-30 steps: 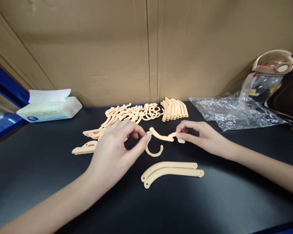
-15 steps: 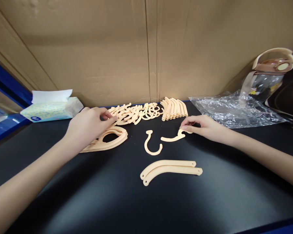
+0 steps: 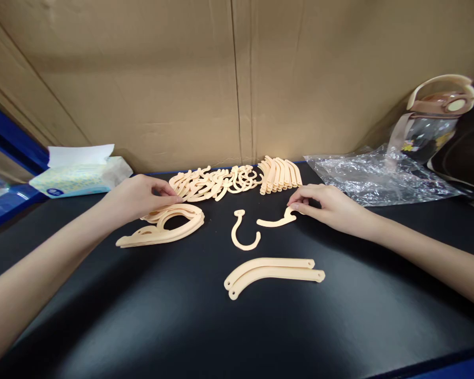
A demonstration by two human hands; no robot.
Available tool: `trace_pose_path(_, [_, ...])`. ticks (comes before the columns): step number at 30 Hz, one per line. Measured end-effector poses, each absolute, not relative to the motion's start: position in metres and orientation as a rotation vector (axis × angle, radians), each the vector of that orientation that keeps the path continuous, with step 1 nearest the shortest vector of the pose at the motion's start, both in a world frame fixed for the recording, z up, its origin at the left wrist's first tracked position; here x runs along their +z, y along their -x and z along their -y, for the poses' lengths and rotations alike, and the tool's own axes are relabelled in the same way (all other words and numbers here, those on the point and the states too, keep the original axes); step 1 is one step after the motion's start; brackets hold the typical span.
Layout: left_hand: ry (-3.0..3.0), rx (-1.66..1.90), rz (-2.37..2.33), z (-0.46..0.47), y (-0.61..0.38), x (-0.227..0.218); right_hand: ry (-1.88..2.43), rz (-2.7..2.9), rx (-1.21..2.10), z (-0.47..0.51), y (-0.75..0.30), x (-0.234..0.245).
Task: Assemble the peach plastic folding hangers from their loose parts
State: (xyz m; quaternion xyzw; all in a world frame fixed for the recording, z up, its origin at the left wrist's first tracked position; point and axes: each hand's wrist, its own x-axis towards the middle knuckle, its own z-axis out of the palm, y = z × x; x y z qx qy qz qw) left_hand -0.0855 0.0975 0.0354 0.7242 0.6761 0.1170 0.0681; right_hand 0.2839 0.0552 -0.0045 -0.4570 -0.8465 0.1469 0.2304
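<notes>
My left hand (image 3: 138, 197) is at the left edge of a pile of loose beige hook and arm pieces (image 3: 217, 181). Its thumb and forefinger are pinched close together there, and what lies between them is hidden. Below that hand lies a stack of folded beige hanger parts (image 3: 181, 231). My right hand (image 3: 319, 202) pinches the right end of a curved, notched beige hanger piece (image 3: 276, 222), low over the table. A single beige hook (image 3: 245, 246) lies between the hands. Nearer me, two curved beige bars (image 3: 276, 268) with end holes lie side by side.
A row of beige curved bars (image 3: 280, 173) lies at the back, against a cardboard wall (image 3: 181, 79). Clear plastic wrap (image 3: 371, 179) and a drinking bottle (image 3: 434, 126) are at right. A tissue pack (image 3: 79, 176) is at left on the black table (image 3: 181, 326).
My left hand has drawn slightly left and toward me, uncovering more of the folded stack. My right hand still pinches the notched piece in nearly the same place. The view has shifted slightly.
</notes>
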Motion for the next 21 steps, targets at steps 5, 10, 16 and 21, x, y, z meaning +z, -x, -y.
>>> trace_pose_path(5, [-2.178, 0.333, -2.023, -0.1013, 0.0885, 0.0338, 1.216, 2.369, 0.329, -0.0549, -0.2831, -0.0075])
trace_pose_path(10, [-2.188, 0.342, -2.004, -0.1021, 0.0891, 0.0311, 1.202, 2.387, 0.293, -0.0555, -0.2827, -0.0106])
trace_pose_path(16, [-2.202, 0.345, -1.998, -0.101, 0.0871, 0.0289, 1.2, 2.399, 0.259, -0.0554, -0.2822, -0.0121])
trace_pose_path(21, [-2.204, 0.346, -1.979, -0.0965, 0.0824, 0.0315, 1.191, 2.403, 0.232, -0.0541, -0.2809, -0.0121])
